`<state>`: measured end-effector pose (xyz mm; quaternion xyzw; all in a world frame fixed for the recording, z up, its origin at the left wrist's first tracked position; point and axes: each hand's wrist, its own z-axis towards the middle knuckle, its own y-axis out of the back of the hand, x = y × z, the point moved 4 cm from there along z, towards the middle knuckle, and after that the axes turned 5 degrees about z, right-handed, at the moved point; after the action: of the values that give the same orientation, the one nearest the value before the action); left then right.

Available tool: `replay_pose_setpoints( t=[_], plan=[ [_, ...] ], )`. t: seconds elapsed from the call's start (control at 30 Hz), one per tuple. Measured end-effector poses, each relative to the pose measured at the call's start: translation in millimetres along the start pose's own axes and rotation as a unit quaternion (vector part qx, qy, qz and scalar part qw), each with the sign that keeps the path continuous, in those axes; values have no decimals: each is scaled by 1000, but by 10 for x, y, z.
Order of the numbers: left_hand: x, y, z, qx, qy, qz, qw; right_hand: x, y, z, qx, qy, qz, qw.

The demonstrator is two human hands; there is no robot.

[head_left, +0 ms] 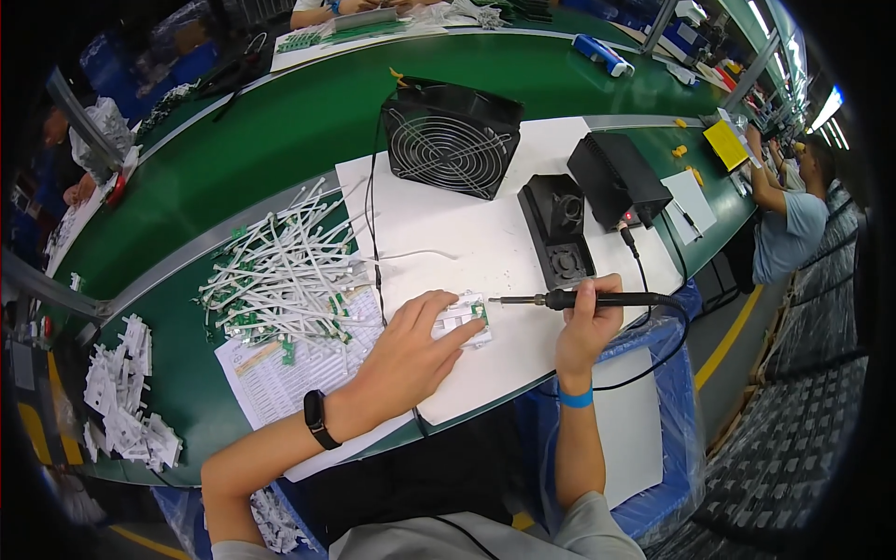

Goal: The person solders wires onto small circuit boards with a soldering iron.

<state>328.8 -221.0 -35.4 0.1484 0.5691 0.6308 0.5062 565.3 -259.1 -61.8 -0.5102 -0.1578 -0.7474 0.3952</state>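
My left hand (403, 353) is pressed onto a small white plastic housing (454, 321), its fingers around the piece on the white board (439, 383). A green circuit board (478, 310) shows at the housing's right end. My right hand (588, 329) grips a soldering iron (611, 300) by its black handle. The metal tip points left, close to the green board; whether it touches cannot be made out. Behind the iron stands a black soldering stand (558, 233). White cables with small green boards (280, 266) lie heaped to the left, partly over a printed sheet (266, 385).
A black fan (451, 140) stands at the back of the board, its cord running forward. A black power unit (618, 177) is at right. White plastic parts (126, 392) pile up at far left. Blue-lined bins flank me below the table. Other people work nearby.
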Motion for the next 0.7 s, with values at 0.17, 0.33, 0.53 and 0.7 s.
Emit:
replay_pose_setpoints(
  t=[0.17,0.33,0.53,0.7],
  plan=[
    [-12,0,-24,-12,8,8,1000,43,-56,0,16,-5,19,1000],
    [-12,-11,-37,-21,4,17,1000,-2,-59,-21,35,26,-5,999],
    [-7,-10,-45,-22,6,18,1000,24,-60,-43,49,58,-16,997],
    [-16,-15,-48,-24,2,14,1000,37,-62,-51,50,56,-11,997]
  ],
)
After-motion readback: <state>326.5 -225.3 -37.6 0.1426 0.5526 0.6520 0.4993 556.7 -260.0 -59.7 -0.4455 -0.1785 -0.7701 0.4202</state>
